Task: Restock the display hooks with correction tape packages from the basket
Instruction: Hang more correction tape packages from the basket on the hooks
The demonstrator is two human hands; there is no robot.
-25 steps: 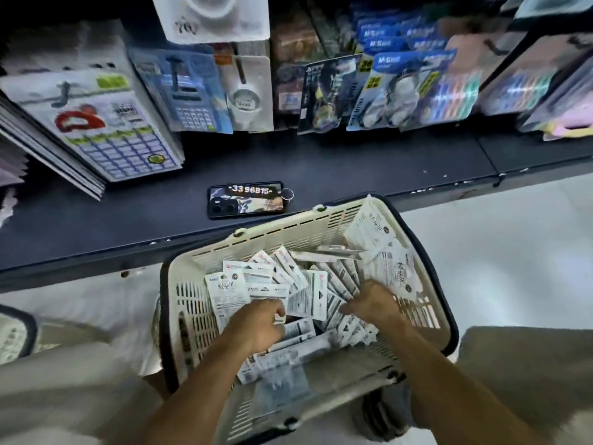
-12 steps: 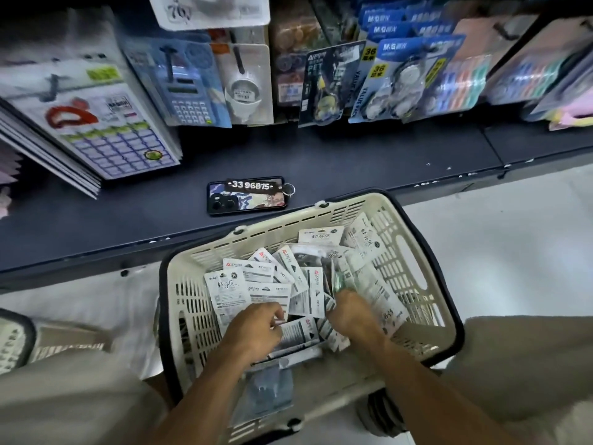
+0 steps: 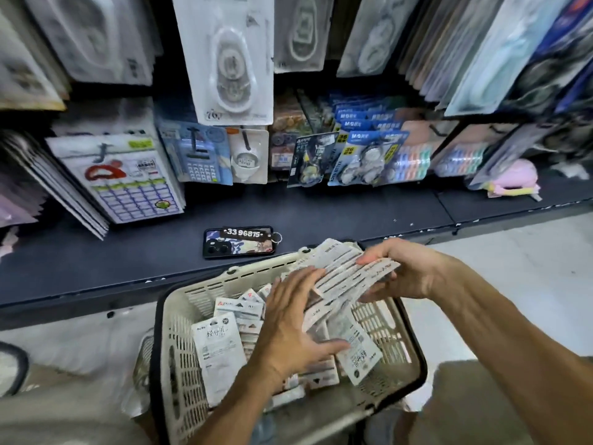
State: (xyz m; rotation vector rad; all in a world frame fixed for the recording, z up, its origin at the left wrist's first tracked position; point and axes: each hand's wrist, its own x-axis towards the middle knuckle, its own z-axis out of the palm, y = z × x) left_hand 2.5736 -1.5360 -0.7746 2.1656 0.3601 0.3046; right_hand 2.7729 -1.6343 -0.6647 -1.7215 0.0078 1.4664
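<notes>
A cream plastic basket [image 3: 179,358] with a black rim sits low in front of me, holding several loose white correction tape packages [image 3: 213,345]. A fanned stack of these packages [image 3: 349,274] is raised above the basket's far right part. My right hand [image 3: 414,274] grips the stack at its right end, thumb on top. My left hand [image 3: 288,322] lies with spread fingers against the stack's left side. White correction tape packages [image 3: 231,59] hang on the display hooks above the shelf.
A phone [image 3: 239,242] with a number tag lies on the dark shelf [image 3: 353,213] just beyond the basket. Calculator packs [image 3: 200,155], blue tape multipacks [image 3: 362,155] and calendar cards [image 3: 128,178] hang behind it. Pale floor [image 3: 513,268] lies to the right.
Both hands were digging among the packages in the basket. Now they have lifted a gathered stack up out of it, and my view has tilted up toward the hooks.
</notes>
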